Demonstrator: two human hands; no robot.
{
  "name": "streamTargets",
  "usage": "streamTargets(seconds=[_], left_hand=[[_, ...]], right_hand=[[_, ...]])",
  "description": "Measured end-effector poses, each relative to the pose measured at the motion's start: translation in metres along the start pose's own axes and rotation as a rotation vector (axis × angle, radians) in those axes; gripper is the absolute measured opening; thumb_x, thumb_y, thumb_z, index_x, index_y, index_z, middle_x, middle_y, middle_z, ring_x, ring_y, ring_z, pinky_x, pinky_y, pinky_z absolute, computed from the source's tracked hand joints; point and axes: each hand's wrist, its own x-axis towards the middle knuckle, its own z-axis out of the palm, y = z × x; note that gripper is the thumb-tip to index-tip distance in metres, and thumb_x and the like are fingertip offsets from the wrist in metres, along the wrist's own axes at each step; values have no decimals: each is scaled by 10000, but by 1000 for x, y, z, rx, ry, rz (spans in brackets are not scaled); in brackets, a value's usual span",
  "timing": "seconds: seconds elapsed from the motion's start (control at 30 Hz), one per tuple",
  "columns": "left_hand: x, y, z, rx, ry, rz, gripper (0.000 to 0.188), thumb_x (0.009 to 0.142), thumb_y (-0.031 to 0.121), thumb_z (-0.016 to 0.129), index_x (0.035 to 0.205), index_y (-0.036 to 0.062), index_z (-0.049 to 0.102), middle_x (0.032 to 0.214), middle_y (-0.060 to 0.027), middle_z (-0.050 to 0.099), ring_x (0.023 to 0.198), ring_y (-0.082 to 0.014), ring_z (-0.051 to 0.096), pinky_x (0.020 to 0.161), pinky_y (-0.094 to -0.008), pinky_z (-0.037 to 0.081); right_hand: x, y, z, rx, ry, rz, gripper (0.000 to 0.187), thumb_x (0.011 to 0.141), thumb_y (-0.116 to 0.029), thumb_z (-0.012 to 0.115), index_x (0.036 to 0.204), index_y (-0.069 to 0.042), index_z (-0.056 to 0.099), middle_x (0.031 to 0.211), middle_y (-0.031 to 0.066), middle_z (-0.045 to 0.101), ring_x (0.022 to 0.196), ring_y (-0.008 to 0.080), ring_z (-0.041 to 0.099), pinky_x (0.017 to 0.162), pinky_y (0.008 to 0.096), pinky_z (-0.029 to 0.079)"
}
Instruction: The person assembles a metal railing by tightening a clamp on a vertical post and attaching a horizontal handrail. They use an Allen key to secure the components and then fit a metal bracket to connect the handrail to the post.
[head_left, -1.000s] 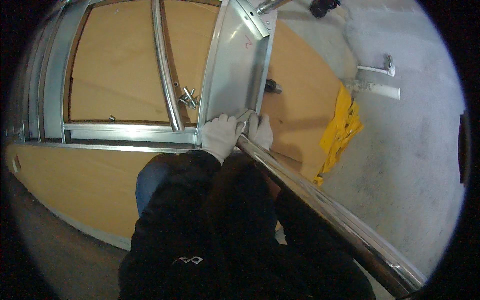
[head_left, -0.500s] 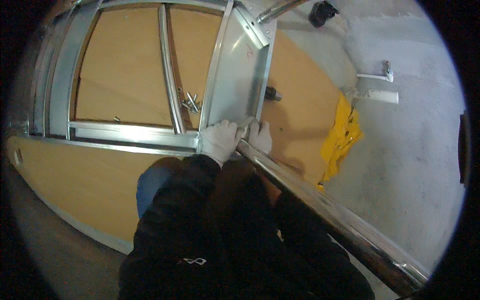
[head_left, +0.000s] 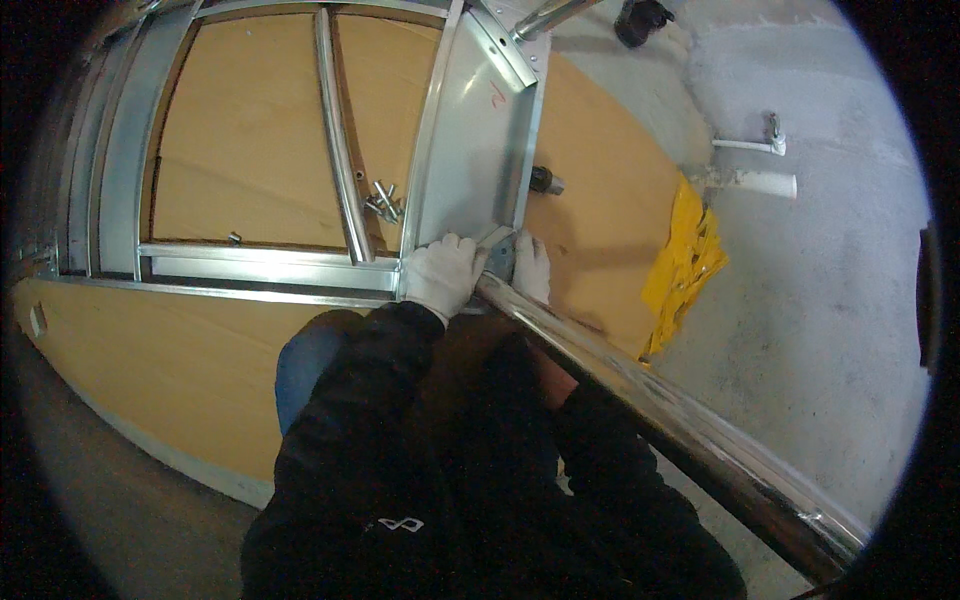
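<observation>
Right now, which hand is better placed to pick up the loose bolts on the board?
Probably the left hand: the bolts lie just above it, left of the metal channel, while the right hand sits beyond the pipe.

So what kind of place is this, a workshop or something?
Probably a workshop or building site. There is a bare concrete floor, a metal frame lying on a wooden board, loose bolts, and both gloved hands, left hand and right hand, at a long steel pipe.

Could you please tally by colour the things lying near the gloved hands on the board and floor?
Silver bolts in a small pile: 1 pile
Yellow cloth: 1
White pipe pieces: 2
White-gloved hands, left hand, right hand: 2
Total: 6
</observation>
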Motion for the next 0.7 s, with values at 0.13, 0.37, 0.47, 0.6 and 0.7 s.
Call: streamTargets(seconds=[0.13, 0.37, 0.47, 0.6, 0.7], left_hand=[[1, 0, 1, -22, 45, 17, 259, 879, 360, 571, 780, 121, 566, 752, -73, 575, 631, -267, 612, 560, -406, 495], [4, 2, -7, -36, 10, 2, 251, 882, 347, 564, 781, 117, 570, 749, -74, 579, 657, -263, 623, 577, -403, 505], [3, 2, -7, -32, -38, -14, 257, 887, 343, 559, 789, 105, 572, 761, -84, 582, 674, -267, 626, 587, -401, 511], [8, 4, -16, -43, -83, -8, 267, 892, 332, 559, 794, 83, 569, 773, -99, 579, 681, -280, 621, 594, -397, 516], [8, 2, -13, -63, -86, -13, 274, 904, 338, 537, 799, 88, 578, 779, -98, 587, 698, -277, 627, 607, -399, 515]], right_hand=[[3, -23, -3, -134, -2, 170, 574, 870, -509, 483, 1121, 8, 503, 994, 250, 605, 978, 408, 568, 818, 471, 437], [9, 15, 16, -315, 62, -29, 487, 751, -310, 621, 1123, -24, 493, 970, 241, 532, 882, 429, 558, 733, 472, 451], [6, 1, 14, -229, 63, 83, 458, 838, -403, 509, 1073, -10, 513, 932, 252, 575, 884, 440, 573, 762, 479, 443], [2, 5, 13, -311, 93, 10, 526, 920, -497, 406, 1015, 5, 531, 915, 263, 618, 895, 447, 587, 784, 492, 434], [2, -3, 12, -258, 95, 69, 514, 921, -496, 405, 1000, -3, 527, 910, 264, 618, 891, 449, 586, 773, 499, 432]])
